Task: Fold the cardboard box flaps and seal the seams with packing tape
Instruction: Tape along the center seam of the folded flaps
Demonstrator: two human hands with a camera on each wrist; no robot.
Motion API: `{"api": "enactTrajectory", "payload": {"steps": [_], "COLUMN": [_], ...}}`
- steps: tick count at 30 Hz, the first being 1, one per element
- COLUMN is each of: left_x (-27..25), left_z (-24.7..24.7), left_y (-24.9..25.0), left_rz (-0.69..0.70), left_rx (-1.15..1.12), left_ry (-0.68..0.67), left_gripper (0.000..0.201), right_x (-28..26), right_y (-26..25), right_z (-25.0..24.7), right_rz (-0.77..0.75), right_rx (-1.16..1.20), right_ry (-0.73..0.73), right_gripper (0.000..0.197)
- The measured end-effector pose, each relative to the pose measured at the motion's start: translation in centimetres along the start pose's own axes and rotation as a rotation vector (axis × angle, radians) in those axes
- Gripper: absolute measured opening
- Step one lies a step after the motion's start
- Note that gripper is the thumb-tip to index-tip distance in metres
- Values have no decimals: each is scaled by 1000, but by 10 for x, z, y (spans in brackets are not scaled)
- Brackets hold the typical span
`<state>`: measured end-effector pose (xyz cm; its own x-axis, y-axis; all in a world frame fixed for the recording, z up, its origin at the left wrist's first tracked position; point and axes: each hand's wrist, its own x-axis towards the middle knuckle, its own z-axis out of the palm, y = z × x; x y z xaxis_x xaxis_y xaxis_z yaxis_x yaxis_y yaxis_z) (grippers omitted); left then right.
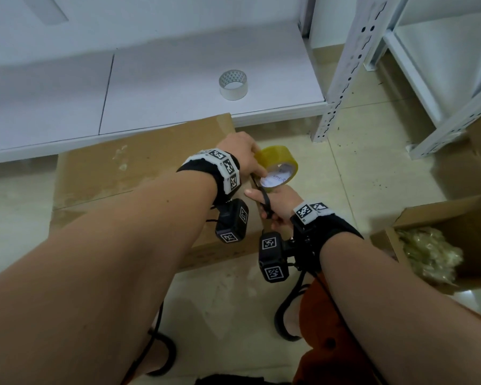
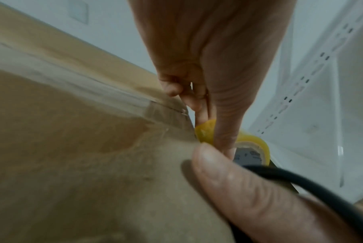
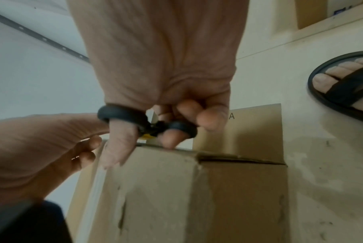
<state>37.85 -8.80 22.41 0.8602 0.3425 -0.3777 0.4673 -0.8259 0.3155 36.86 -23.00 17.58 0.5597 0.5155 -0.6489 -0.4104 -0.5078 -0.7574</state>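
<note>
Two hands: at the cardboard box's right end.
Left hand: fingers pinch the yellow tape roll beside the box corner.
Right hand: thumb and finger through black scissors loops; only this wrist view shows "A" printed on the box.
Box: brown, flaps folded shut, glossy tape over seam.
Clear tape roll: on the white shelf behind the box.

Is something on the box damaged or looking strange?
Yes. The box top shows pale, scuffed patches where its surface looks torn away, and in the right wrist view a side seam gapes slightly, untaped there.
</note>
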Motion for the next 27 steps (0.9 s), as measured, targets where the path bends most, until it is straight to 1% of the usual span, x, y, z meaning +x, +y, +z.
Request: {"api": "enactTrajectory", "payload": {"steps": [3, 8, 10, 13, 15, 18, 19, 21, 23, 24, 25, 27], "left_x": [-2, -3, -3, -4, -5, -6, -6, -6, -6, -7, -7, -7], "left_z": [1, 3, 4, 4, 4, 4, 3, 4, 4, 4, 4, 3], "left_y": [-5, -6, -6, -4, -2, 1, 2, 1, 1, 1, 3, 7], "left_rz": [-21, -25, -39, -32, -16, 7, 10, 1, -13, -16, -14, -3], "left_rx": [-90, -195, -235, -273, -286, -279, -284, -307, -332, -347, -370, -424], "left_ry": [4, 18, 25, 32, 36, 34, 33, 37, 38, 32, 23, 9], "left_gripper": [66, 60, 62, 65, 65, 65, 64, 59, 53, 50, 47, 45], "right_x": [-1, -2, -1, 3, 4, 5, 5, 4, 0, -1, -1, -1], "right_y": [0, 1, 2, -2, -8, -13, -12, -9, -6, -4, -1, 6], "right_z": [2, 0, 1, 3, 3, 2, 1, 2, 3, 2, 0, -6], "right_rz": [4, 22, 18, 11, 43, 83, 77, 15, -51, -44, 2, 140], "right_rx": [42, 81, 73, 55, 44, 29, 15, 16, 31, 43, 53, 33], "right_ry": [24, 26, 27, -2, -7, 0, 0, 15, 66, 99, 126, 168], "right_gripper": [35, 40, 40, 42, 46, 45, 46, 44, 36, 34, 35, 47]}}
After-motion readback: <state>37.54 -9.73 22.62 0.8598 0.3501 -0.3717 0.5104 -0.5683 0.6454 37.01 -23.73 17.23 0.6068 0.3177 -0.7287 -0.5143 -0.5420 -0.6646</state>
